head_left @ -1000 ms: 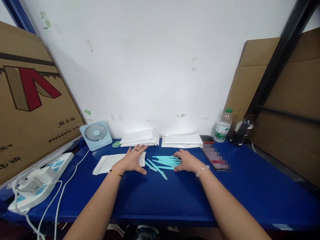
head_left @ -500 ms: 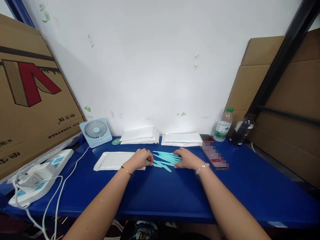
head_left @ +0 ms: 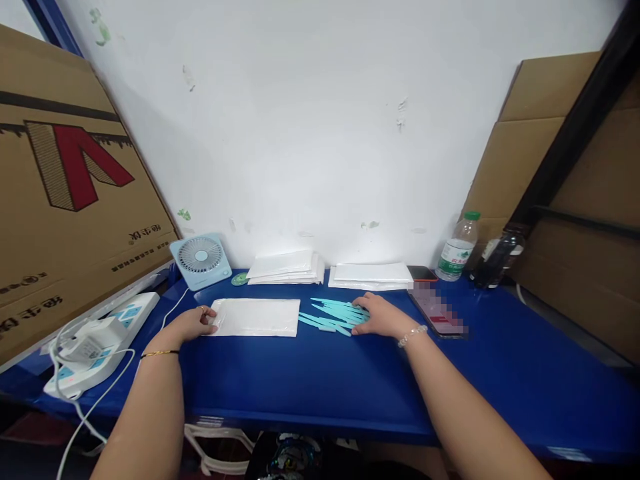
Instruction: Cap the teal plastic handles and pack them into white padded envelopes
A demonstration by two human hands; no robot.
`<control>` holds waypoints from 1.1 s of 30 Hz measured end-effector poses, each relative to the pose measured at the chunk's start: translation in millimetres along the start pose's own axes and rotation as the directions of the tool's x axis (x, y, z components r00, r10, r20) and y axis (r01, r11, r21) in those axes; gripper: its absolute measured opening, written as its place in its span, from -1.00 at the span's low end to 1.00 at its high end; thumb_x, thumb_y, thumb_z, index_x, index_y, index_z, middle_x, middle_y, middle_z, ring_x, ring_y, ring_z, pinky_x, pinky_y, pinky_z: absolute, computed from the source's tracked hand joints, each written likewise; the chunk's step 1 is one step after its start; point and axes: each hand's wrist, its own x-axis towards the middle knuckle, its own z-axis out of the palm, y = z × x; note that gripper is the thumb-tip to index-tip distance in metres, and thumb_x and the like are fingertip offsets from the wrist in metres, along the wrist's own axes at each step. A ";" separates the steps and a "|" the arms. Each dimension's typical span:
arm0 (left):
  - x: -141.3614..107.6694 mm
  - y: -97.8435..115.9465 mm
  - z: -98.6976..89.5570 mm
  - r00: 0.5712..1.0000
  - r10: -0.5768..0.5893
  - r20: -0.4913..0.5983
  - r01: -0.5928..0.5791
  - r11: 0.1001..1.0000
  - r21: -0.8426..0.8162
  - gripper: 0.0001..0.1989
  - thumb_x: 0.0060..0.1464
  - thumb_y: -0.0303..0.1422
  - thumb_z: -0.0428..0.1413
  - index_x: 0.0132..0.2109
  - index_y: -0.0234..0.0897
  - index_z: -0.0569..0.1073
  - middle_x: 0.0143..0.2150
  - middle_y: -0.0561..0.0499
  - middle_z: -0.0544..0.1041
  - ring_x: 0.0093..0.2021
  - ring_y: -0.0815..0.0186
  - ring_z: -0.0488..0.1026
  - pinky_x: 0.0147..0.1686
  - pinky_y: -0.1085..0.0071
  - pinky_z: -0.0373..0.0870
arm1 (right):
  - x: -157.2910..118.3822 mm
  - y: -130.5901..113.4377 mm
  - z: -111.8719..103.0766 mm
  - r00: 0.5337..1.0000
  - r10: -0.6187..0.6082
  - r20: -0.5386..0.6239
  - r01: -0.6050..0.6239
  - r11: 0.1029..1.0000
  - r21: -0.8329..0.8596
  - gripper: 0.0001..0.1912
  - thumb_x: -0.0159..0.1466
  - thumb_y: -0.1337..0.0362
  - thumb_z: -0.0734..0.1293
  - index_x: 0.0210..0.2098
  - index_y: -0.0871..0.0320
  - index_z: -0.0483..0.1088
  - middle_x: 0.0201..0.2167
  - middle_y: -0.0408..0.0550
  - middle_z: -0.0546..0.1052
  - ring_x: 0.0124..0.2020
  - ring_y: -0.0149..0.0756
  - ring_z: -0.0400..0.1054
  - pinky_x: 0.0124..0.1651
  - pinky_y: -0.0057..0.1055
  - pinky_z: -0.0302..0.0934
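Observation:
My left hand (head_left: 194, 323) is closed on the left end of a flat white packet (head_left: 257, 317), its thumb and fingers pinching the edge. The packet lies flat on the blue table, glossy like plastic film. Just right of it is a loose fan of several slim teal sticks (head_left: 327, 314), some with tapered ends; their exact kind is too small to make out. My right hand (head_left: 373, 315) curls round the right ends of these sticks, thumb on the near side and fingers on the far side, hiding those ends. Some left tips touch or overlap the packet's right edge.
Two stacks of white packets (head_left: 286, 268) (head_left: 370, 275) lie against the wall. A small blue fan (head_left: 201, 259) and a power strip (head_left: 105, 347) with cables are at left. At right are a phone (head_left: 437, 310), a water bottle (head_left: 457, 250) and a dark jar (head_left: 497, 260).
My left hand has let go of the sticks' left ends and moved left to the packet's far end. The packet has shifted right, closer to the sticks. My right hand stays at the sticks.

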 end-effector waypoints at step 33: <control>-8.4 165.0 71.8 0.839 0.524 0.144 -0.417 0.791 -0.447 -0.57 -0.24 0.01 0.21 -0.50 -0.30 0.36 -0.58 0.13 0.31 -0.55 0.43 0.20 -0.54 0.49 0.09 | -2.7 37.3 -42.3 0.643 0.542 -0.541 0.466 0.283 0.838 -0.53 -0.02 0.17 0.48 -0.13 0.22 0.45 -0.14 0.04 0.56 -0.12 -0.11 0.45 -0.01 -0.20 0.32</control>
